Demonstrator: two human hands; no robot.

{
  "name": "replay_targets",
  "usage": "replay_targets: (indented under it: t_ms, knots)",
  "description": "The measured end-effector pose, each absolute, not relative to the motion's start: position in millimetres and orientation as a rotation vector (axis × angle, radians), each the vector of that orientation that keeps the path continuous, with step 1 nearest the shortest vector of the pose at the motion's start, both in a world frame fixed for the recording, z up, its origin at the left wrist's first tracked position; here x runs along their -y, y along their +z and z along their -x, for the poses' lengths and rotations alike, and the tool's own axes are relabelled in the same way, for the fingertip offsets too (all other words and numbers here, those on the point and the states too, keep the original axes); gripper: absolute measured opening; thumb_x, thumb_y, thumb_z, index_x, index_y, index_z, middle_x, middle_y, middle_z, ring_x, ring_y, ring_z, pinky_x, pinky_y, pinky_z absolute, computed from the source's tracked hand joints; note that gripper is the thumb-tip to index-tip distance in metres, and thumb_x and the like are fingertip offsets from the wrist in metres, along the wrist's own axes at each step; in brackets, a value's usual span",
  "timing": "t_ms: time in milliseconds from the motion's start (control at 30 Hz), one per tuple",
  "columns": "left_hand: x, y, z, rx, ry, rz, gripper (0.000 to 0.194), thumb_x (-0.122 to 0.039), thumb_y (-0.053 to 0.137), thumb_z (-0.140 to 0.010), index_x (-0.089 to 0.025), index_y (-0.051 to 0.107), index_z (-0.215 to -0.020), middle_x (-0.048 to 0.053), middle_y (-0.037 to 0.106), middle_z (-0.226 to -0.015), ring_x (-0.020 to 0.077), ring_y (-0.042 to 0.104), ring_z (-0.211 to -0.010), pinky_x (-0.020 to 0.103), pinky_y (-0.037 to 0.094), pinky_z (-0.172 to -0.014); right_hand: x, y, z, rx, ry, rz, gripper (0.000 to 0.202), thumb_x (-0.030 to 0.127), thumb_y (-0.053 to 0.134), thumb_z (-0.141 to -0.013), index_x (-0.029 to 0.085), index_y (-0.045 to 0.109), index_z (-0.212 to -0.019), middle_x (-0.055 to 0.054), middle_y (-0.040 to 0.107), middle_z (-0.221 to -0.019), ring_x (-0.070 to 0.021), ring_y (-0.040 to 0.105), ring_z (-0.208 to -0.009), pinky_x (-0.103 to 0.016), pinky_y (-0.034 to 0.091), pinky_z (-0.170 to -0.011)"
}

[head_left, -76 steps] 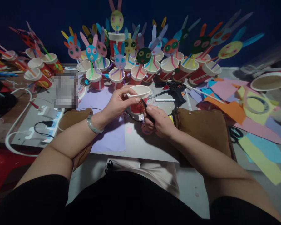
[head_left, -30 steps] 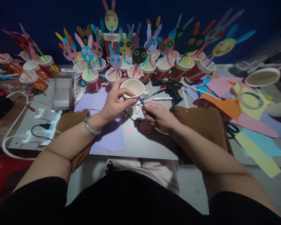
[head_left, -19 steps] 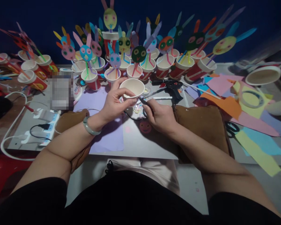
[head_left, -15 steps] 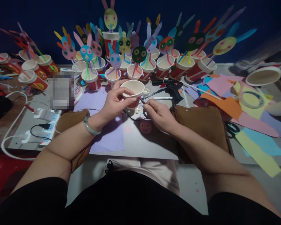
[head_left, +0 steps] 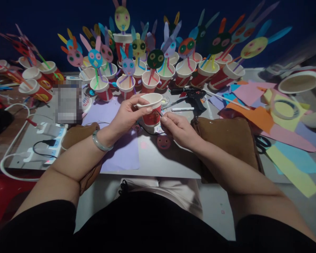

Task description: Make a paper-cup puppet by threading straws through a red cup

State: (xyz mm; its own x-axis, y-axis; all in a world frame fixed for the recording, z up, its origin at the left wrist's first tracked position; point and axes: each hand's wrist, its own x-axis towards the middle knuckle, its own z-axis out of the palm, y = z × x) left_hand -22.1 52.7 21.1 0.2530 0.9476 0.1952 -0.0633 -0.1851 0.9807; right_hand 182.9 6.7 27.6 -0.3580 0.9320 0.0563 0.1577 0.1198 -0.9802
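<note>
Cup point(head_left: 151, 120), rim-pinched by left fingers point(head_left: 146, 111); likely light, easily dented (rim stiffest hold). Right fingers point(head_left: 166, 120) grip dark tool point(head_left: 160, 113) beside it.

Dim light is falling from above, leaving the blue wall point(head_left: 37, 14) sinking toward black. Soft shadows are darkening the table point(head_left: 152, 165) beneath 2 forearms point(head_left: 226, 167). The cup point(head_left: 151, 118) is catching muted light; the slim tool point(head_left: 160, 113) is blending into darkness. Wide-angle distortion is stretching the edges, blur is smearing the upper right, and 1 patch is showing coarse pixels.
</note>
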Motion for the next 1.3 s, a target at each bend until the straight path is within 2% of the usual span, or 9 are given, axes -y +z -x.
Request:
replay_targets:
  t_ms: [533, 733, 867, 967, 1067, 1167, 1300]
  knots:
    - [-52.5, 21.4, 22.1, -0.886, 1.164, -1.462, 0.041, -0.057, 0.087, -0.076, -0.02, 0.069, -0.082, 0.005, 0.073, -0.119, 0.0224, 0.072, -0.11, 0.035, 0.061, -0.095, -7.3, 24.9, -179.9, 1.516, 1.456, 1.035, 0.058, 0.075, 0.061, -0.091, 0.023, 0.049, -0.07, 0.006, 0.044, -0.052, -0.0084, 0.034, -0.046, -0.025, 0.025, -0.044]
    - [-54.6, 18.9, 23.4, -0.896, 1.165, -1.457, 0.038, -0.054, 0.088, -0.075, -0.02, 0.071, -0.083, 0.006, 0.071, -0.125, 0.0227, 0.07, -0.115, 0.036, 0.058, -0.101, -7.6, 23.7, -178.8, 1.422, 1.554, 1.014, 0.058, 0.074, 0.067, -0.087, 0.022, 0.049, -0.069, 0.006, 0.043, -0.051, -0.0071, 0.033, -0.044, -0.023, 0.023, -0.04]
    - [-57.3, 16.0, 25.2, -0.918, 1.18, -1.5, 0.037, -0.052, 0.089, -0.074, -0.02, 0.072, -0.085, 0.007, 0.071, -0.126, 0.024, 0.065, -0.127, 0.037, 0.053, -0.109, -7.4, 24.6, -178.0, 1.214, 1.801, 0.977, 0.052, 0.067, 0.074, -0.084, 0.022, 0.051, -0.074, 0.01, 0.038, -0.048, -0.0049, 0.024, -0.041, -0.019, 0.018, -0.038]
    - [-59.2, 13.4, 26.4, -0.937, 1.186, -1.545, 0.038, -0.053, 0.087, -0.075, -0.02, 0.073, -0.087, 0.008, 0.07, -0.127, 0.0235, 0.066, -0.124, 0.036, 0.053, -0.107, -6.9, 28.3, -178.1, 1.064, 1.998, 0.945, 0.042, 0.058, 0.072, -0.089, 0.022, 0.051, -0.079, 0.013, 0.033, -0.044, -0.0036, 0.014, -0.038, -0.017, 0.014, -0.036]
    - [-61.3, 10.0, 27.8, -0.944, 1.22, -1.635, 0.038, -0.054, 0.085, -0.077, -0.02, 0.073, -0.088, 0.01, 0.069, -0.13, 0.0246, 0.066, -0.125, 0.036, 0.054, -0.106, -6.6, 31.6, -178.0, 0.969, 2.091, 0.957, 0.035, 0.051, 0.066, -0.094, 0.022, 0.05, -0.081, 0.014, 0.032, -0.043, -0.0034, 0.011, -0.036, -0.016, 0.015, -0.035]
    - [-62.7, 6.5, 28.6, -0.951, 1.248, -1.766, 0.037, -0.055, 0.083, -0.08, -0.021, 0.073, -0.089, 0.011, 0.068, -0.134, 0.0265, 0.063, -0.132, 0.039, 0.055, -0.107, -7.1, 30.4, -177.2, 0.974, 2.083, 0.985, 0.035, 0.052, 0.064, -0.094, 0.023, 0.049, -0.081, 0.014, 0.031, -0.043, -0.0038, 0.011, -0.036, -0.017, 0.015, -0.036]
    - [-61.8, 4.0, 27.9, -0.957, 1.294, -1.869, 0.031, -0.05, 0.08, -0.084, -0.021, 0.073, -0.09, 0.012, 0.066, -0.137, 0.027, 0.064, -0.131, 0.036, 0.06, -0.094, -8.4, 23.1, -176.9, 1.185, 1.864, 1.036, 0.044, 0.062, 0.067, -0.09, 0.023, 0.049, -0.079, 0.012, 0.034, -0.048, -0.0053, 0.017, -0.04, -0.021, 0.016, -0.04]
